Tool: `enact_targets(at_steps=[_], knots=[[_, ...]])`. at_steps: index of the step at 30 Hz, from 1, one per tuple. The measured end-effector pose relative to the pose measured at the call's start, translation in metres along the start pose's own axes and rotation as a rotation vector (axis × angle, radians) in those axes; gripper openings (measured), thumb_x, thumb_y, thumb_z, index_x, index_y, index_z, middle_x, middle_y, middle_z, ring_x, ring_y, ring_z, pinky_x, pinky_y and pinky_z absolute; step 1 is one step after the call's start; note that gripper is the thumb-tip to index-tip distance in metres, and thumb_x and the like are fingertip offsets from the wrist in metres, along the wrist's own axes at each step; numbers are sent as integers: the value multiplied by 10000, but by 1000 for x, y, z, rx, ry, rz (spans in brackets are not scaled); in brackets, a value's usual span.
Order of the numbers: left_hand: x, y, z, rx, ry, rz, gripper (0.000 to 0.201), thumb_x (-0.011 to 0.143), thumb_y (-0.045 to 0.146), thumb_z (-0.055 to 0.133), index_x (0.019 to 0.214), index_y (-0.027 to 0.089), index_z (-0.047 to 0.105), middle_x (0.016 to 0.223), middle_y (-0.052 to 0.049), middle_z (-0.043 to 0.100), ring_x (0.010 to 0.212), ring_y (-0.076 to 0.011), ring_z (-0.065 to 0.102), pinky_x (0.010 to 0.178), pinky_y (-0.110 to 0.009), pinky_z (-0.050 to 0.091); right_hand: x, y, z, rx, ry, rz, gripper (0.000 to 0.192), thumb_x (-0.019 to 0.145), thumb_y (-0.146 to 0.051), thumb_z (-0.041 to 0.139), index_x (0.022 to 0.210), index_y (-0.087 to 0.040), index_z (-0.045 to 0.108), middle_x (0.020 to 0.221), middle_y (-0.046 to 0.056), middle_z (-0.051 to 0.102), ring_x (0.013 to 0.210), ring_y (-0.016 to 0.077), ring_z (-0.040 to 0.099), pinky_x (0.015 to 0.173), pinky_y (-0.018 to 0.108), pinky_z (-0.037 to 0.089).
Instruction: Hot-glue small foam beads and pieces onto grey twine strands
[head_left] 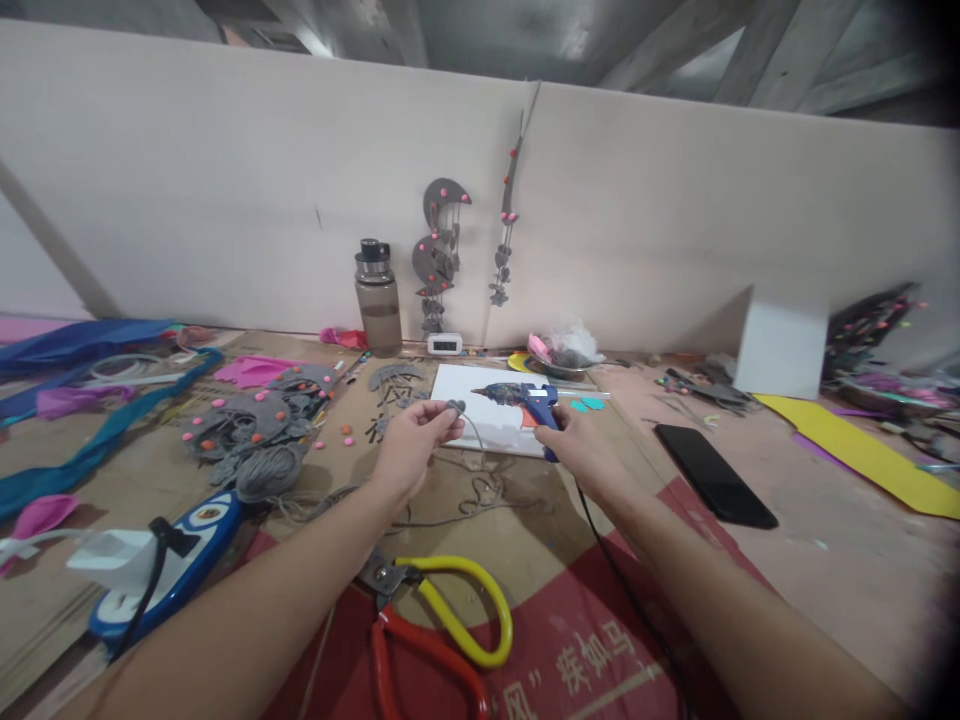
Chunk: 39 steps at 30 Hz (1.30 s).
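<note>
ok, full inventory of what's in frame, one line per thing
glue gun: 1, blue, in right hand over white board
white board: 1, table centre
felt piece: 1, grey, pinched in left hand
grey cord: loose tangle, below board
scissors: 1, red and yellow handles, near edge
water bottle: 1, grey, by wall
phone: 1, black, right of centre
felt moons: pile, grey with pink dots, left
yellow sheet: 1, far right
left hand: 1
right hand: 1

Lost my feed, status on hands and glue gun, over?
Left hand pinches grey felt piece. Right hand grips blue glue gun, nozzle toward felt. Scissors lie near, clear.
</note>
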<state>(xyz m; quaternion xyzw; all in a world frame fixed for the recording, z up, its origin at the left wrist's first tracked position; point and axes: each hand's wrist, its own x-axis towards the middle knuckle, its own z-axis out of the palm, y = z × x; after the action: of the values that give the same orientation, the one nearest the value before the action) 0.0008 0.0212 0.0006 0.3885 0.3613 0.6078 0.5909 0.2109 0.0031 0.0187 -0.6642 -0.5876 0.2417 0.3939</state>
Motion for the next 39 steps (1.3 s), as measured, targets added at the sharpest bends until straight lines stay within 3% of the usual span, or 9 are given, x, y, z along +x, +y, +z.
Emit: enact_targets(at_steps=[4, 9, 16, 25, 32, 39], knots=[[1, 2, -2, 15, 22, -20, 309, 565, 258, 784, 778, 113, 613, 708, -11, 619, 629, -102, 607, 566, -211, 491, -12, -13, 5, 208, -23, -6, 229, 709, -230, 507, 924, -165, 552, 755, 16, 628, 584, 132, 606, 499, 223, 444], [1, 4, -4, 23, 42, -42, 320, 558, 265, 791, 783, 118, 617, 696, 1, 603, 594, -91, 593, 540, -203, 478, -27, -27, 9, 361, -109, -204, 278, 753, -254, 528, 1018, -171, 524, 975, 61, 631, 687, 129, 628, 529, 232, 519], [2, 5, -4, 8, 4, -25, 327, 564, 282, 791, 774, 110, 611, 645, 6, 597, 560, -81, 572, 537, -197, 459, -32, -20, 14, 182, -191, -338, 199, 834, -302, 489, 980, -185, 557, 757, 17, 621, 538, 101, 538, 510, 234, 466], [2, 5, -4, -3, -4, -23, 322, 552, 278, 795, 767, 105, 629, 658, 0, 612, 585, -78, 570, 596, -215, 468, -34, -21, 14, 93, -140, -380, 225, 855, -333, 475, 1010, -180, 531, 877, 47, 622, 627, 120, 541, 587, 248, 443], [2, 6, -3, 17, 4, -8, 336, 535, 285, 800, 764, 107, 631, 647, -3, 615, 572, -85, 567, 597, -231, 474, -36, -25, 11, 3, -171, -397, 227, 855, -293, 461, 1045, -180, 512, 825, 40, 608, 636, 129, 546, 603, 252, 436], [4, 4, -4, 152, 14, 43, 310, 592, 313, 768, 785, 104, 644, 632, -11, 627, 546, -88, 567, 578, -225, 457, -37, -26, 13, -125, -109, -400, 212, 859, -308, 459, 1014, -179, 524, 835, 62, 622, 718, 174, 561, 649, 284, 422]])
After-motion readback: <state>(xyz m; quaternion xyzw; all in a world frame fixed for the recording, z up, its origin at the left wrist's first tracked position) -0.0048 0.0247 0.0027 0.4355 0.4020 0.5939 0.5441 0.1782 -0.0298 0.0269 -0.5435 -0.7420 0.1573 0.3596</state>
